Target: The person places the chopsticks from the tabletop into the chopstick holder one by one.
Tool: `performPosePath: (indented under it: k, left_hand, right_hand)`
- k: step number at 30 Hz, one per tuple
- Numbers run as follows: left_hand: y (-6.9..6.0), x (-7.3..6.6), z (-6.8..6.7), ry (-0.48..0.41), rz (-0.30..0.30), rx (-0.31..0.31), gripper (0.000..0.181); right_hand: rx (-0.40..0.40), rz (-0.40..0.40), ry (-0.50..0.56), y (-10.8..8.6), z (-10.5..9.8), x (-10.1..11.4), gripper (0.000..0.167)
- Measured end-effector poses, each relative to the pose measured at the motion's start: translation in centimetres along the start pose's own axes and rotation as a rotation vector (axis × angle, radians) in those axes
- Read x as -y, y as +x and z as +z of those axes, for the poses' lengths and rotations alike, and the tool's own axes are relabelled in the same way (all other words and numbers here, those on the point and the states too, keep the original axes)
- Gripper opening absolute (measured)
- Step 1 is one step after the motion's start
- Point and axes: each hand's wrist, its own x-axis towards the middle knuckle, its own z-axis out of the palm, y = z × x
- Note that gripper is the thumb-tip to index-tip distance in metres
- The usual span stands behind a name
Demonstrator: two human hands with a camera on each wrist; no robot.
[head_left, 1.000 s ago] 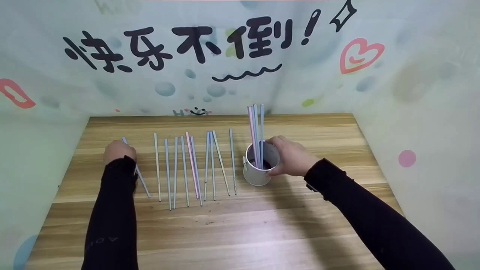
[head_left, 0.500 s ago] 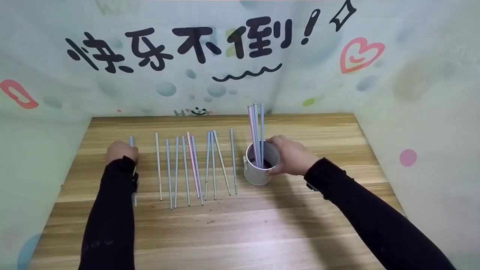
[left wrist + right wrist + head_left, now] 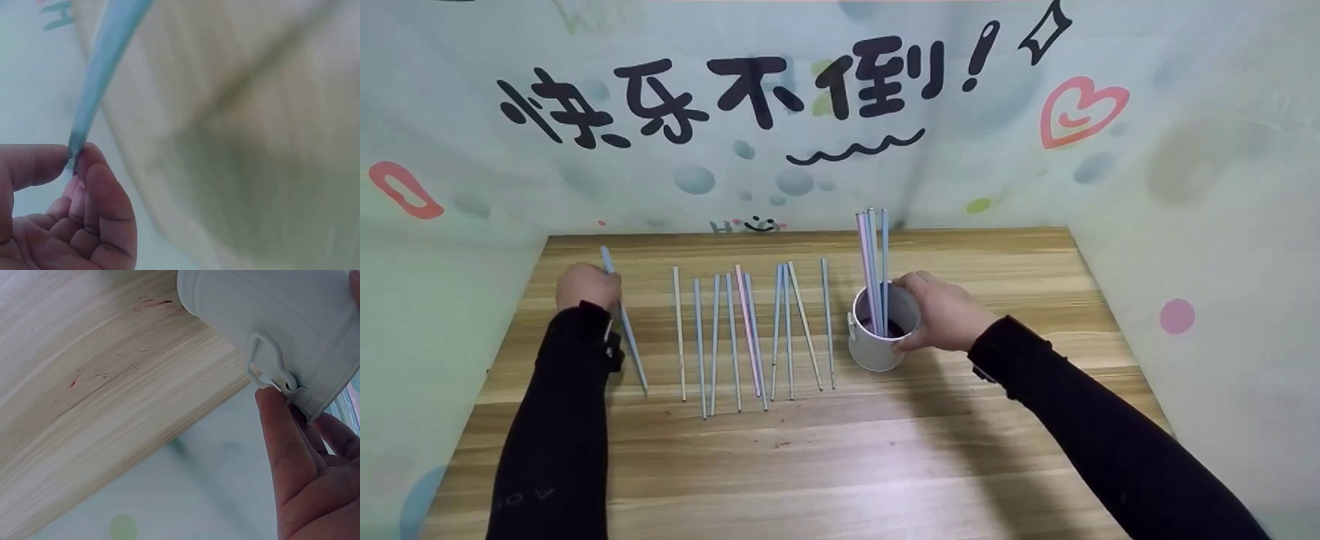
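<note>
In the head view, a white pail (image 3: 876,356), round-mouthed and smooth-sided, is standing upright on the worktop (image 3: 825,480), whose surface is showing streaky brown wood grain. Several thin, straight sticks in the pail (image 3: 884,255), blue, pink and pale, are leaning close together and rising well above its rim. On the pail's right, the right hand (image 3: 949,311) is gripping its side, thumb and fingers spread wide around the rim. Left of the pail, a loose row of sticks (image 3: 700,349) is lying on the wood, mostly blue (one pink, a couple cream). Farther left of the pail, beyond that row, the left hand (image 3: 587,286) is holding a slim blue stick (image 3: 628,332) near its far end; whether the near end is touching the wood, I cannot tell.

In the left wrist view, thumb and fingertips are pinching that stick's end narrowly, the surroundings blurring.

In the right wrist view, the pail's wall is showing a raised band near its base and a bent wire loop (image 3: 275,353) at its side; one fingertip is resting against the loop, and reddish flecks (image 3: 157,302) are marking the wood beside the pail.
</note>
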Motion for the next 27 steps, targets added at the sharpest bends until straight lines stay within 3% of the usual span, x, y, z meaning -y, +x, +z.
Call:
performPosePath:
  k: [4, 10, 17, 27]
  left_hand:
    - [-0.4, -1.3, -1.0, -0.025, -0.020, -0.018, 0.049]
    - [-0.5, -2.9, -1.9, -0.158, -0.029, -0.035, 0.052]
    - [-0.9, -4.9, -2.3, -0.330, 0.022, -0.015, 0.051]
    - [-1.6, -8.3, -1.9, -0.462, 0.100, -0.042, 0.047]
  right_hand:
    - [-0.013, -0.011, -0.009, -0.1, 0.1, -0.1, 0.087]
    - [-0.009, -0.009, -0.008, 0.0, 0.1, -0.1, 0.088]
    - [0.003, 0.007, -0.006, 0.1, 0.1, -0.2, 0.089]
    - [0.007, 0.011, -0.007, 0.1, 0.0, 0.0, 0.091]
